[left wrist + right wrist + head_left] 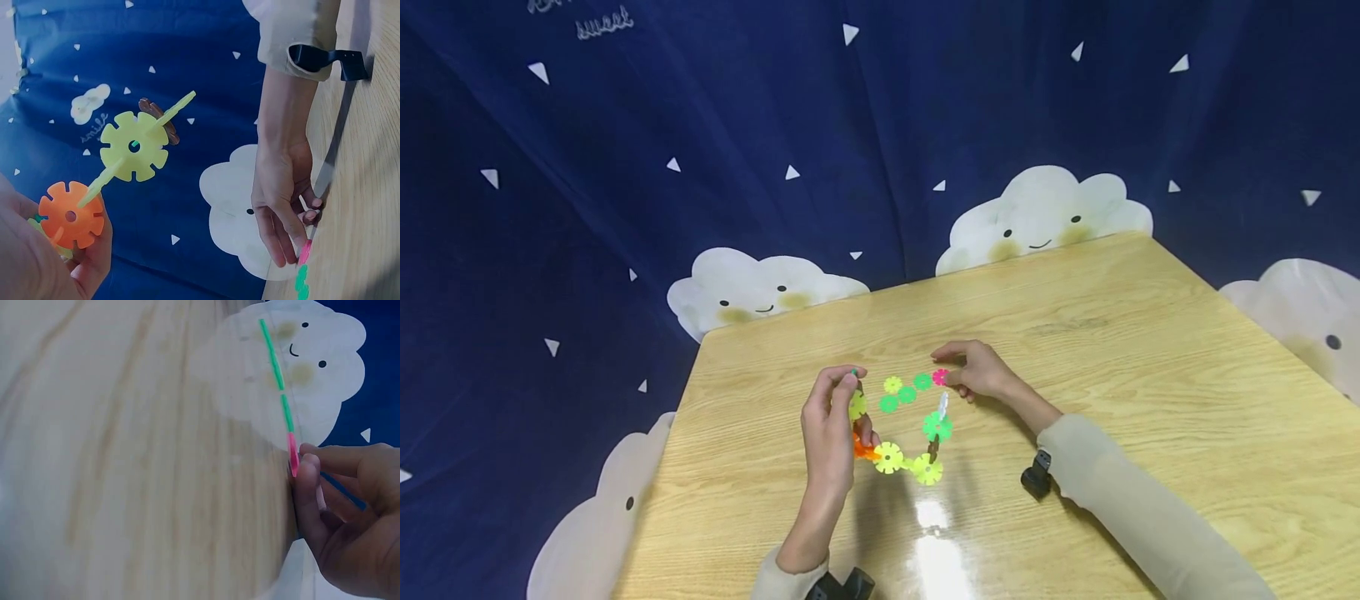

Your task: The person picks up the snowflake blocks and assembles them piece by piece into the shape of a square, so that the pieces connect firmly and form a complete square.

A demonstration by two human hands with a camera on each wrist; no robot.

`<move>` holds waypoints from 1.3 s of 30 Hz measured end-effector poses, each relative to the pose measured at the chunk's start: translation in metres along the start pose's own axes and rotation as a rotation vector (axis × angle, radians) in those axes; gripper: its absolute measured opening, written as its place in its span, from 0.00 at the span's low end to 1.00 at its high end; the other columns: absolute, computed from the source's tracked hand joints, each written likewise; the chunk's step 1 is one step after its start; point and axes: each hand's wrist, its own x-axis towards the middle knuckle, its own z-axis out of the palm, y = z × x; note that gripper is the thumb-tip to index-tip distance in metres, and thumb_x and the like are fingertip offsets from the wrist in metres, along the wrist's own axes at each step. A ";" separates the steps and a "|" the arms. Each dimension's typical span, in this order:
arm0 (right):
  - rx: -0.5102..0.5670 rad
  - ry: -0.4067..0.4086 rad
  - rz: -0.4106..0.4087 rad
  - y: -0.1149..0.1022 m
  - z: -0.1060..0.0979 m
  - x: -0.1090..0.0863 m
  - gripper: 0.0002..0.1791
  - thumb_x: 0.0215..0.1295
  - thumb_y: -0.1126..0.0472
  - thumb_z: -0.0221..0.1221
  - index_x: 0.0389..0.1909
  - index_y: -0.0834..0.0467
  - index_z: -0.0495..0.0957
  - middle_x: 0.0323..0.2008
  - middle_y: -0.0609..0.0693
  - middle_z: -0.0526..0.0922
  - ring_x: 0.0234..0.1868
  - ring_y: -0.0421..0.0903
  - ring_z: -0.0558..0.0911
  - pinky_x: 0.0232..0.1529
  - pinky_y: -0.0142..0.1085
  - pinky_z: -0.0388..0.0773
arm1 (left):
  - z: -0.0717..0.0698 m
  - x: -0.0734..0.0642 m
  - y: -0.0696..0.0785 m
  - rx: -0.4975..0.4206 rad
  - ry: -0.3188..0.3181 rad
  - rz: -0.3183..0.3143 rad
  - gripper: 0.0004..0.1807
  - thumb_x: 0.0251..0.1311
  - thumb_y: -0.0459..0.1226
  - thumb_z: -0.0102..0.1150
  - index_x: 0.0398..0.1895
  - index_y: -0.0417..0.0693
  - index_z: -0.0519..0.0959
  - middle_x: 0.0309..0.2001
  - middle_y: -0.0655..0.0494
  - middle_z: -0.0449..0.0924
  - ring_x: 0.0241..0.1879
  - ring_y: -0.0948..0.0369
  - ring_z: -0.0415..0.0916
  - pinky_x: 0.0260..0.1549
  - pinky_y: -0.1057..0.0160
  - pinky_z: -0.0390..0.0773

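Note:
My left hand [831, 421] grips one end of a curved chain of interlocking notched plastic discs, raised above the table. Part of that end is hidden by the hand. From it run an orange disc [70, 215], a yellow disc [888, 457] and more yellow ones, then a brown disc [933, 448], a green disc [937, 427] and a white disc [943, 406] at the free end. Over the table, my right hand [981, 371] has its thumb at the edge of a pink disc [941, 377] lying flat. Its index finger extends past that disc, apart from the thumb.
Several loose green discs [907, 395] lie in a row beside the pink one, with a loose yellow disc [892, 384] behind them. The wooden table [1075, 333] meets a dark blue curtain [880, 125] with cloud shapes at its far edge.

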 end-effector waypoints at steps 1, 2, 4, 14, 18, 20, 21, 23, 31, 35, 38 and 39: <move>-0.021 -0.002 -0.010 0.000 0.001 0.000 0.27 0.64 0.76 0.63 0.64 0.62 0.78 0.63 0.63 0.80 0.17 0.44 0.77 0.16 0.35 0.79 | 0.000 0.000 0.000 -0.003 -0.002 0.001 0.14 0.76 0.39 0.48 0.50 0.36 0.77 0.46 0.48 0.71 0.11 0.64 0.62 0.11 0.67 0.76; -0.038 -0.003 -0.018 0.000 0.001 0.001 0.26 0.64 0.76 0.63 0.63 0.62 0.79 0.62 0.64 0.80 0.16 0.43 0.76 0.15 0.34 0.77 | 0.001 0.000 0.000 -0.008 -0.003 0.002 0.14 0.76 0.38 0.48 0.50 0.36 0.77 0.46 0.48 0.71 0.11 0.64 0.62 0.11 0.68 0.76; -0.061 0.002 -0.033 0.000 0.003 0.001 0.25 0.63 0.77 0.63 0.62 0.61 0.81 0.61 0.63 0.82 0.14 0.43 0.75 0.14 0.34 0.76 | 0.001 0.000 0.000 -0.017 -0.004 0.005 0.14 0.76 0.38 0.48 0.50 0.35 0.77 0.45 0.48 0.70 0.11 0.63 0.62 0.11 0.68 0.75; -0.108 0.001 -0.025 0.001 0.010 0.001 0.19 0.63 0.78 0.64 0.53 0.62 0.85 0.52 0.57 0.87 0.15 0.43 0.74 0.15 0.31 0.74 | 0.004 -0.002 -0.001 -0.040 -0.048 0.053 0.15 0.78 0.40 0.51 0.53 0.36 0.78 0.42 0.49 0.71 0.11 0.64 0.62 0.12 0.68 0.76; -0.190 0.004 -0.040 0.000 0.009 -0.001 0.19 0.60 0.76 0.67 0.52 0.62 0.86 0.50 0.55 0.88 0.25 0.41 0.80 0.26 0.31 0.79 | 0.004 -0.004 -0.001 -0.026 -0.052 0.071 0.14 0.78 0.40 0.54 0.53 0.39 0.80 0.39 0.48 0.73 0.11 0.64 0.63 0.12 0.67 0.76; -0.223 0.014 -0.046 -0.001 0.008 -0.002 0.17 0.59 0.75 0.69 0.50 0.62 0.87 0.47 0.54 0.89 0.33 0.42 0.82 0.33 0.32 0.81 | 0.005 -0.004 -0.001 -0.012 -0.052 0.076 0.13 0.77 0.40 0.55 0.53 0.42 0.82 0.40 0.47 0.74 0.11 0.64 0.63 0.12 0.67 0.77; -0.235 0.020 -0.048 -0.002 0.007 -0.003 0.16 0.59 0.74 0.70 0.48 0.62 0.88 0.45 0.54 0.89 0.36 0.43 0.83 0.36 0.33 0.82 | 0.005 -0.004 0.000 -0.004 -0.049 0.077 0.12 0.77 0.40 0.56 0.53 0.43 0.82 0.40 0.47 0.75 0.11 0.64 0.64 0.12 0.67 0.77; -0.231 0.019 -0.041 -0.004 0.005 -0.005 0.14 0.59 0.74 0.70 0.46 0.63 0.88 0.41 0.53 0.89 0.38 0.44 0.84 0.38 0.35 0.84 | 0.006 -0.004 0.000 0.014 -0.043 0.082 0.12 0.76 0.40 0.57 0.52 0.45 0.83 0.40 0.46 0.76 0.10 0.64 0.64 0.12 0.65 0.78; -0.075 -0.049 -0.044 -0.020 -0.007 -0.014 0.07 0.69 0.74 0.63 0.44 0.65 0.87 0.33 0.57 0.86 0.26 0.51 0.81 0.24 0.32 0.77 | 0.008 -0.005 0.001 0.048 -0.040 0.100 0.10 0.74 0.39 0.61 0.53 0.49 0.85 0.39 0.44 0.78 0.10 0.63 0.65 0.12 0.62 0.80; 0.030 -0.054 -0.135 -0.041 -0.013 -0.023 0.06 0.73 0.68 0.62 0.46 0.63 0.85 0.35 0.58 0.84 0.27 0.53 0.80 0.26 0.39 0.81 | 0.008 -0.005 0.001 0.056 -0.054 0.136 0.11 0.73 0.39 0.63 0.54 0.50 0.85 0.39 0.41 0.81 0.10 0.63 0.67 0.11 0.62 0.79; 0.124 -0.038 -0.213 -0.062 -0.016 -0.032 0.08 0.73 0.63 0.63 0.48 0.62 0.84 0.34 0.57 0.83 0.28 0.49 0.79 0.28 0.41 0.84 | 0.009 -0.004 0.001 0.072 -0.060 0.173 0.11 0.72 0.39 0.64 0.55 0.51 0.85 0.40 0.43 0.84 0.09 0.62 0.68 0.10 0.62 0.78; 0.155 -0.031 -0.241 -0.070 -0.016 -0.035 0.09 0.73 0.62 0.63 0.49 0.62 0.84 0.33 0.56 0.83 0.27 0.48 0.78 0.27 0.41 0.84 | 0.010 -0.004 0.001 0.077 -0.060 0.184 0.11 0.72 0.39 0.64 0.54 0.51 0.85 0.40 0.44 0.85 0.09 0.61 0.68 0.10 0.62 0.78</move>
